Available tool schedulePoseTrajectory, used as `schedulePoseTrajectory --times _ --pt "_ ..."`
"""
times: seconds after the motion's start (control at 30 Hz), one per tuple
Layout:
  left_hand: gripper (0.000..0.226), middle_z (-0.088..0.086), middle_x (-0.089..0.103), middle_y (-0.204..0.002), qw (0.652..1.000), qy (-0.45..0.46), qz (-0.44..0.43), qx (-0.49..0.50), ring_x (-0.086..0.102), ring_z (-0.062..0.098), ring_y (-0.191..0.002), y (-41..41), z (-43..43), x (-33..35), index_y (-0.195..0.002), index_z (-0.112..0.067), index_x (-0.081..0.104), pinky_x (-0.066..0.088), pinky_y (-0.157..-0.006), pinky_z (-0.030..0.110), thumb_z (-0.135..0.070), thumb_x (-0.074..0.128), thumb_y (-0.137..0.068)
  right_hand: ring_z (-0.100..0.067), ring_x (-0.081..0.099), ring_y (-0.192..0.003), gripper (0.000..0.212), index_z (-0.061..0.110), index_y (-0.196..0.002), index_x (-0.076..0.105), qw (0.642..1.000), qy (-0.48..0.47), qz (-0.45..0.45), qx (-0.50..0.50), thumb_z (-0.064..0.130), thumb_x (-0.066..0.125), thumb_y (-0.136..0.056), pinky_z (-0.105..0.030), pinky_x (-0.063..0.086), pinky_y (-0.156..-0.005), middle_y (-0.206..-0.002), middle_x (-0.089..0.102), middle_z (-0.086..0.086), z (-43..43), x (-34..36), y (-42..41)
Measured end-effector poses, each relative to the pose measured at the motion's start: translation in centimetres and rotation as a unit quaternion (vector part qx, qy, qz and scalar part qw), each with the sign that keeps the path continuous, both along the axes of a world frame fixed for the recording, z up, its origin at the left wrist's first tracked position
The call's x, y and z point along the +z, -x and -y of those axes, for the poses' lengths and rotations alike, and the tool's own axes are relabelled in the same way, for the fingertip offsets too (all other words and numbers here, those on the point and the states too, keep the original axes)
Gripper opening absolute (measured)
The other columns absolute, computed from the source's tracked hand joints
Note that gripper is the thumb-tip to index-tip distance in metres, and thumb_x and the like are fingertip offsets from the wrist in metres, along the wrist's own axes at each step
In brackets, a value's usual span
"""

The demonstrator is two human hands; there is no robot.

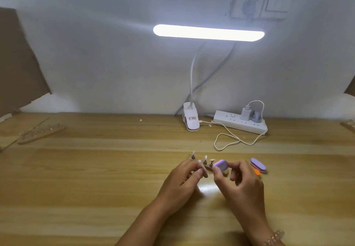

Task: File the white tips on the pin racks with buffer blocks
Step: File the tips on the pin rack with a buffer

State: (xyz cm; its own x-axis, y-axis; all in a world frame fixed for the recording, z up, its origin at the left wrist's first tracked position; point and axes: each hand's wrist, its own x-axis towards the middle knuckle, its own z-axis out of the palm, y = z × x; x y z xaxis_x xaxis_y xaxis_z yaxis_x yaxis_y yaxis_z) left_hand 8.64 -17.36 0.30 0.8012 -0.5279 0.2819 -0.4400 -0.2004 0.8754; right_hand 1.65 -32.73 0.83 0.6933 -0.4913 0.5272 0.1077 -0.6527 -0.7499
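1. pin rack (206, 164) w/ upright white tips (206, 157) lies mid-table; purple buffer block (221, 165) is at its R end
2. L hand (182, 180) holds the rack's near edge; R hand (243, 180) pinches the block
3. spare blocks (258, 166) at 3 o'clock of R hand
4. second rack (41, 132) at 10 o'clock, well apart; power strip (240, 123) at 12

On the worktop (96, 169), a pin rack (205, 162) lies centre front, buffer blocks (258, 166) just right of it. Behind, the clip lamp (191, 120) stands left of the power strip (240, 123). A second pin rack (41, 131) lies far left.
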Motion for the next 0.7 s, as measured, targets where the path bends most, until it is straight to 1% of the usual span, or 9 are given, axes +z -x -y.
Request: schedulePoseTrajectory --times 0.1,0.17,0.23,0.33,0.43,0.5,0.6,0.63,0.7 --pt "0.017 -0.021 0.060 -0.091 1.000 0.007 0.003 -0.005 0.060 0.007 -0.081 0.03 -0.05 0.05 -0.087 -0.035 0.064 0.052 -0.078 0.040 -0.029 0.049 -0.094 -0.015 0.047 -0.058 0.026 0.027 -0.077 0.058 0.999 0.017 -0.006 0.029 0.035 0.082 -0.072 -0.030 0.041 -0.054 -0.063 0.047 0.006 -0.09 0.01 0.02" --pt "0.018 -0.019 0.059 -0.085 1.000 -0.001 0.008 -0.003 0.057 0.009 -0.077 0.01 -0.02 -0.02 -0.084 -0.037 0.062 0.049 -0.074 0.042 -0.027 0.048 -0.092 -0.015 0.047 -0.059 0.025 0.027 -0.080 0.059 0.994 0.061 -0.021 0.085 0.041 0.079 -0.073 -0.034 0.043 -0.053 -0.066 0.049 0.006 -0.67 0.09 0.12" --pt "0.016 -0.017 0.058 -0.082 1.000 -0.010 0.016 0.000 0.055 0.009 -0.076 0.01 0.03 -0.13 -0.084 -0.034 0.062 0.048 -0.072 0.042 -0.029 0.049 -0.091 -0.014 0.046 -0.059 0.023 0.028 -0.080 0.060 0.993 0.060 -0.021 0.100 0.043 0.076 -0.074 -0.033 0.042 -0.053 -0.068 0.050 0.007 -0.71 0.13 -0.06" --pt "0.016 -0.017 0.060 -0.083 0.999 -0.041 0.032 0.002 0.058 0.007 -0.078 0.06 0.08 -0.26 -0.090 -0.031 0.065 0.049 -0.073 0.039 -0.033 0.049 -0.092 -0.011 0.044 -0.058 0.022 0.029 -0.080 0.060 0.997 0.029 -0.011 0.073 0.041 0.078 -0.075 -0.031 0.039 -0.055 -0.067 0.050 0.006 -0.13 0.00 -0.48" --pt "0.018 -0.016 0.061 -0.085 0.999 -0.036 0.030 0.012 0.057 0.008 -0.080 0.02 -0.06 -0.22 -0.093 -0.031 0.066 0.048 -0.073 0.041 -0.033 0.048 -0.091 -0.014 0.046 -0.059 0.029 0.030 -0.082 0.059 0.993 0.079 -0.019 0.091 0.054 0.073 -0.075 -0.029 0.039 -0.052 -0.068 0.049 0.008 -0.50 0.03 0.06" --pt "0.022 -0.016 0.061 -0.086 0.999 -0.037 0.032 0.014 0.057 0.010 -0.081 0.00 -0.05 -0.17 -0.097 -0.028 0.067 0.048 -0.073 0.041 -0.031 0.047 -0.090 -0.015 0.046 -0.059 0.031 0.029 -0.080 0.058 0.990 0.084 -0.026 0.111 0.058 0.070 -0.074 -0.029 0.041 -0.053 -0.069 0.048 0.009 -0.68 0.10 0.22" --pt "0.014 -0.019 0.060 -0.082 0.998 -0.050 0.048 0.004 0.057 0.008 -0.079 0.09 0.05 -0.21 -0.093 -0.032 0.063 0.049 -0.073 0.040 -0.033 0.049 -0.093 -0.012 0.043 -0.056 0.024 0.028 -0.077 0.059 0.997 0.017 -0.016 0.080 0.043 0.078 -0.074 -0.033 0.039 -0.055 -0.066 0.049 0.006 -0.13 -0.01 -0.52" --pt "0.013 -0.021 0.060 -0.082 0.997 -0.055 0.053 -0.001 0.058 0.008 -0.079 0.13 0.06 -0.25 -0.093 -0.033 0.062 0.049 -0.073 0.039 -0.033 0.049 -0.094 -0.011 0.042 -0.056 0.023 0.028 -0.077 0.059 0.997 0.008 -0.018 0.070 0.040 0.079 -0.074 -0.032 0.038 -0.055 -0.066 0.049 0.006 -0.02 -0.07 -0.61" --pt "0.017 -0.019 0.063 -0.086 0.997 -0.060 0.053 -0.005 0.060 0.010 -0.082 0.12 0.02 -0.34 -0.098 -0.032 0.065 0.050 -0.074 0.040 -0.034 0.049 -0.094 -0.012 0.043 -0.056 0.024 0.029 -0.078 0.058 0.996 0.030 -0.029 0.080 0.038 0.081 -0.076 -0.028 0.037 -0.054 -0.066 0.048 0.006 -0.08 -0.16 -0.32"
